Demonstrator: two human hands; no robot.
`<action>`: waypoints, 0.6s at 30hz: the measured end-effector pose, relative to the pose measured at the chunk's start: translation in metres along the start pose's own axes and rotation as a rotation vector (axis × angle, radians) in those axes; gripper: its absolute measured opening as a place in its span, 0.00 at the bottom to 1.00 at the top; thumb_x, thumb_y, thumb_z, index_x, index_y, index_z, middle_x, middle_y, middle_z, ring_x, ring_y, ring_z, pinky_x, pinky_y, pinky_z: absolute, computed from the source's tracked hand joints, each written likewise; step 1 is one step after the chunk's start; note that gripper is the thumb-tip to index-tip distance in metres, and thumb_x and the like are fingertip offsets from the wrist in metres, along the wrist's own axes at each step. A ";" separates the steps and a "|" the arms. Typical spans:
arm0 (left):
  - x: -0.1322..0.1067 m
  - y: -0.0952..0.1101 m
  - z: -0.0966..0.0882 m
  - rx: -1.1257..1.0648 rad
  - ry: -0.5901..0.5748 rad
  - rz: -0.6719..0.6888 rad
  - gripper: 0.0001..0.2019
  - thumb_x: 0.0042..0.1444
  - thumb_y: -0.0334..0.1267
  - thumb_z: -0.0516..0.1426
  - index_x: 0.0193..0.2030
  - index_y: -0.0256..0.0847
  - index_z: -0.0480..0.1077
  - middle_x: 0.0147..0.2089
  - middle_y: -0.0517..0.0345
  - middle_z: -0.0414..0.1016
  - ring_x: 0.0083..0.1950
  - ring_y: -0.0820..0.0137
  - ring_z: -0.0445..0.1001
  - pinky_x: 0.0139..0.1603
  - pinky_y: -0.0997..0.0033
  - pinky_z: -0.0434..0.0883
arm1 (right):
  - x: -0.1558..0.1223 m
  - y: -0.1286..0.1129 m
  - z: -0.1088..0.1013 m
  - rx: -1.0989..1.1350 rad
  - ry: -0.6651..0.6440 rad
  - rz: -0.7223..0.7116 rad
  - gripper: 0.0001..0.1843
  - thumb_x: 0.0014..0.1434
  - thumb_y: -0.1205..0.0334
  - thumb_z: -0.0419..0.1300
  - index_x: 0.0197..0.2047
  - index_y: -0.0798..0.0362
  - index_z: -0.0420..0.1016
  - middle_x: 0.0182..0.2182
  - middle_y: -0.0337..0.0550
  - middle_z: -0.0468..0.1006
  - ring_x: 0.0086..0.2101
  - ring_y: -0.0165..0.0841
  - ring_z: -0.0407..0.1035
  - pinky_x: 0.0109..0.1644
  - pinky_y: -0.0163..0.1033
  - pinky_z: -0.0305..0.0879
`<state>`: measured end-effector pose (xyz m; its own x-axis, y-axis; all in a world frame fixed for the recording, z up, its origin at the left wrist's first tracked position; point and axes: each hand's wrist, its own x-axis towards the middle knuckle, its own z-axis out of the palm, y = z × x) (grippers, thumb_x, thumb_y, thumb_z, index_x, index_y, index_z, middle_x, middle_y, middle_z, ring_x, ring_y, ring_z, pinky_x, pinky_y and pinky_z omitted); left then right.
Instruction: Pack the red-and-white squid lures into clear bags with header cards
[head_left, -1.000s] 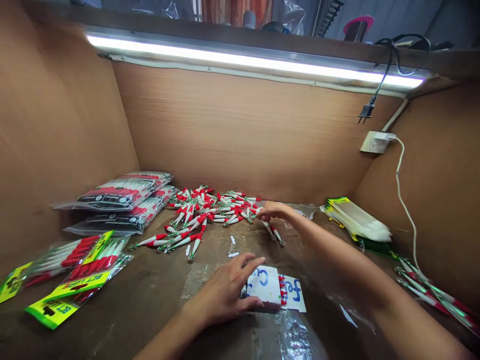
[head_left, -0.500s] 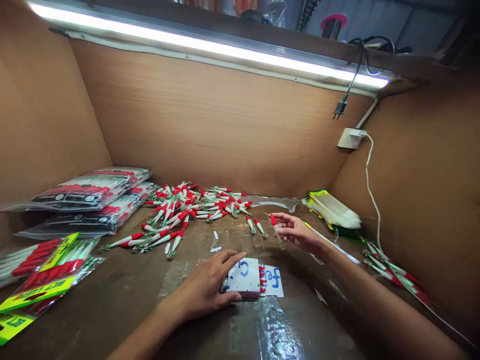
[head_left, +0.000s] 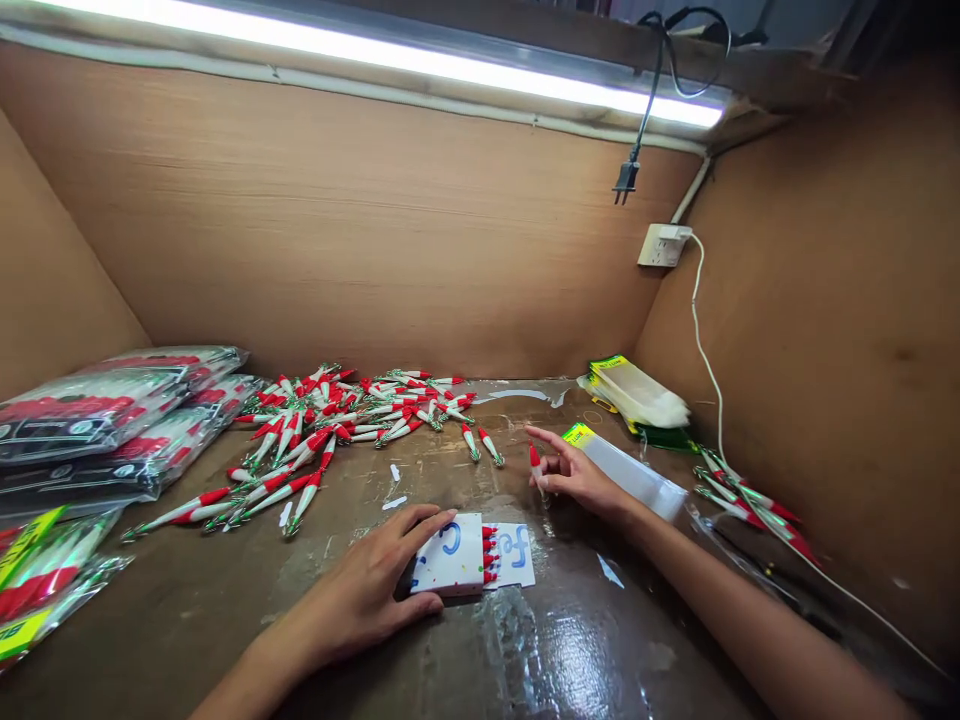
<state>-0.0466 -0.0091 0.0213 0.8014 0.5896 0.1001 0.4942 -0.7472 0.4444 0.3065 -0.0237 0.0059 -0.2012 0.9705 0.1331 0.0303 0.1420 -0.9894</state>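
My left hand [head_left: 375, 580] rests around the left end of a small white box [head_left: 448, 562], thumb at the near side and fingers over its top. The box has blue lettering, and several red tips stick out of its right end over a white card [head_left: 516, 555]. Between thumb and fingers of my right hand [head_left: 576, 478] is a red-and-white squid jig [head_left: 535, 460], red end up, with the index finger stretched out above it. Two loose jigs [head_left: 491, 447] lie just left of that hand, near a big pile of the same jigs [head_left: 322, 420].
Filled plastic packs [head_left: 97, 410] are stacked at the left. A clear bag with a yellow header [head_left: 634, 475] lies behind my right hand, and more bags [head_left: 641, 395] sit farther back. Several jigs [head_left: 750, 500] lie right beside a white cable [head_left: 709, 340]. A black plug [head_left: 626, 178] hangs above.
The view has turned right, so most things sit farther left. My right hand has drawn back with the jig, its index finger now extended. My left hand stays on the box.
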 end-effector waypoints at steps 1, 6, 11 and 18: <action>0.000 0.000 0.000 0.003 -0.004 -0.004 0.39 0.55 0.41 0.64 0.71 0.61 0.51 0.70 0.57 0.58 0.65 0.57 0.66 0.64 0.54 0.66 | 0.000 0.000 0.002 0.001 0.007 -0.013 0.47 0.54 0.59 0.67 0.71 0.47 0.49 0.31 0.35 0.75 0.36 0.32 0.72 0.35 0.34 0.62; 0.000 0.000 -0.001 0.002 -0.017 -0.003 0.39 0.56 0.41 0.63 0.71 0.61 0.51 0.69 0.56 0.58 0.64 0.56 0.66 0.64 0.54 0.66 | 0.000 0.003 0.010 0.014 0.056 -0.035 0.38 0.56 0.57 0.67 0.67 0.45 0.59 0.37 0.40 0.78 0.30 0.29 0.70 0.31 0.33 0.64; 0.000 -0.002 -0.001 -0.001 -0.019 -0.004 0.39 0.55 0.42 0.64 0.71 0.60 0.52 0.69 0.55 0.58 0.64 0.55 0.66 0.64 0.52 0.66 | -0.002 0.012 0.010 0.022 0.080 0.026 0.20 0.57 0.51 0.67 0.48 0.53 0.74 0.43 0.46 0.80 0.34 0.32 0.75 0.38 0.38 0.70; 0.000 -0.002 0.000 -0.044 0.053 0.039 0.44 0.50 0.35 0.67 0.71 0.60 0.52 0.68 0.54 0.60 0.63 0.55 0.67 0.62 0.51 0.68 | -0.012 0.004 -0.003 -0.498 0.103 -0.031 0.15 0.59 0.54 0.65 0.46 0.51 0.81 0.42 0.46 0.83 0.42 0.40 0.76 0.48 0.45 0.70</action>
<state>-0.0475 -0.0079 0.0201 0.8000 0.5769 0.1648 0.4470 -0.7564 0.4775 0.3117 -0.0342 0.0005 -0.1129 0.9749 0.1919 0.4943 0.2226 -0.8403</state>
